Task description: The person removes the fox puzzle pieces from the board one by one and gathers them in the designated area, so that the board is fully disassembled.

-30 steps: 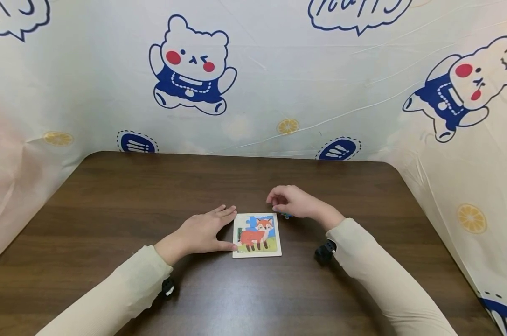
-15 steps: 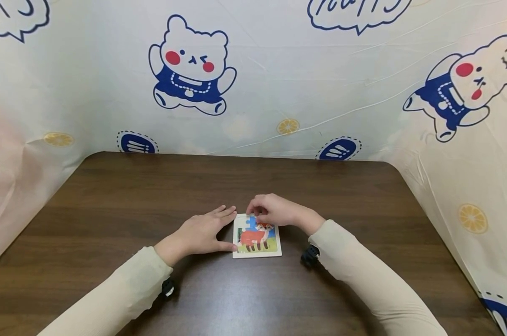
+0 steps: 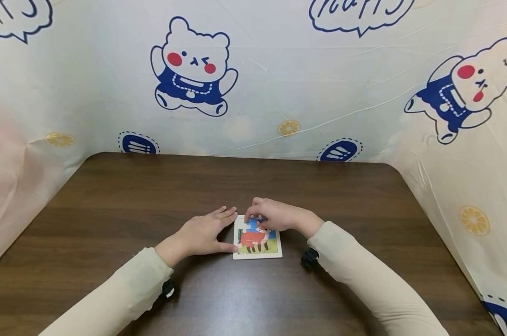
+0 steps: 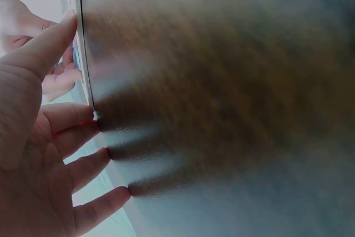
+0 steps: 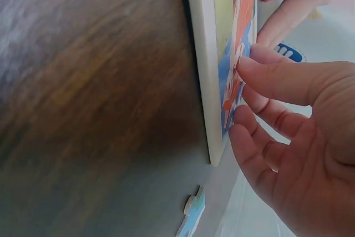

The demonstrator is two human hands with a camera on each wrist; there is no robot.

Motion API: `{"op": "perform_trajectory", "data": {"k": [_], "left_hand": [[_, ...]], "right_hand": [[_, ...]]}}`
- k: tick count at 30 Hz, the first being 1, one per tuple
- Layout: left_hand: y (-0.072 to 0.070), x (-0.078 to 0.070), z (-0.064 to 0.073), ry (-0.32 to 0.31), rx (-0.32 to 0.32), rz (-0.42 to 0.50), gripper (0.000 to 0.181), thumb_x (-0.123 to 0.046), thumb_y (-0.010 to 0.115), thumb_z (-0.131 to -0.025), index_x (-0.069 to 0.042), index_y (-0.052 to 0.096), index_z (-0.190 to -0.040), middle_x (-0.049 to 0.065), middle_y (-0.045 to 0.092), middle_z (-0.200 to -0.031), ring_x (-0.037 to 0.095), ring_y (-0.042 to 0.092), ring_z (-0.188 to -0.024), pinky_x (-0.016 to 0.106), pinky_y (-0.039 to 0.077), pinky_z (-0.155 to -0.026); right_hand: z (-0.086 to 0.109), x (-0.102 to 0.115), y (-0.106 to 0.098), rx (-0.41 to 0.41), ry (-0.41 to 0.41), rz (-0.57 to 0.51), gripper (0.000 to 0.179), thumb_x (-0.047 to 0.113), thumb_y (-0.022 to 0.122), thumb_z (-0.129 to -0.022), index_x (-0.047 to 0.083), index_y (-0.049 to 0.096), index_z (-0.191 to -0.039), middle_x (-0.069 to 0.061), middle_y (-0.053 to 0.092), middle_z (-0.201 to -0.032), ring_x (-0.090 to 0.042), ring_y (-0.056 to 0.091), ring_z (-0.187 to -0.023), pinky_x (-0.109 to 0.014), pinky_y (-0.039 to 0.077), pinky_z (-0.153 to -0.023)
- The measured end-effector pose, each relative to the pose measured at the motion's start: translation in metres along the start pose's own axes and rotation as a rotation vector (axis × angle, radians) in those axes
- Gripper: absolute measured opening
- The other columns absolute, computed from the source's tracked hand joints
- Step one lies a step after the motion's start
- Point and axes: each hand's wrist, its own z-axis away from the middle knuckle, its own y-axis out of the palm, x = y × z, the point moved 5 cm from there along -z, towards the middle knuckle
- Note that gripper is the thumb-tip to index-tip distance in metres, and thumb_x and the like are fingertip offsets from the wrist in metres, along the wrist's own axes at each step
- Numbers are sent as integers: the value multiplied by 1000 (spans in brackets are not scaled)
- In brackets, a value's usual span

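Observation:
A small square jigsaw tray [image 3: 257, 256] with a white rim and a fox picture lies on the table. My left hand [image 3: 198, 234] has its fingers spread at the tray's left side; its thumb touches the lower left edge and the fingertips meet the tabletop in the left wrist view. Over the tray's upper part, my right hand [image 3: 280, 215] pinches a blue puzzle piece [image 3: 260, 218] between thumb and fingers. The fox's head is mostly hidden beneath that hand. In the right wrist view, the thumb and fingertips are right at the picture's surface.
Another blue-green puzzle piece [image 5: 192, 215] lies on the table just beyond the tray's corner. The dark wooden table [image 3: 152, 186] meets a printed cloth [image 3: 261, 70] at the back and sides.
My right hand has come left from beside the tray to over its upper part, then shifted slightly lower. The left hand keeps its place at the tray's left edge.

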Motion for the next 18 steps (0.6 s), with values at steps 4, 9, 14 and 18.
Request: {"op": "perform_trajectory", "data": {"k": [4, 9, 14, 18], "left_hand": [[0, 0, 0, 1, 0, -4, 91, -64, 69, -82, -11, 43, -151, 6, 35, -161, 32, 32, -150, 60, 46, -103], [-1, 0, 0, 4, -2, -10, 91, -64, 68, -83, -11, 43, -151, 7, 36, -161, 32, 32, -150, 59, 47, -102], [-2, 0, 0, 5, -4, -10, 90, -64, 69, -83, -11, 43, -151, 7, 36, -160, 32, 32, -150, 60, 47, -102], [-1, 0, 0, 10, -4, -3, 90, -64, 69, -83, -11, 44, -151, 7, 36, -160, 32, 32, -150, 59, 47, -102]], "right_hand": [[-1, 0, 0, 4, -1, 2, 31, 4, 68, -92, 17, 67, -120, -6, 56, -114, -19, 54, -105, -36, 52, -98], [-1, 0, 0, 0, 9, 1, 30, 4, 68, -92, 18, 66, -119, -4, 55, -115, -18, 53, -107, -36, 51, -100], [0, 1, 1, -14, 1, -24, 30, 4, 68, -92, 18, 64, -118, -4, 56, -117, -19, 53, -109, -38, 50, -102], [1, 0, 2, -21, -14, -46, 28, 2, 67, -92, 17, 63, -116, -5, 57, -118, -19, 54, -109, -38, 50, -103]]}}
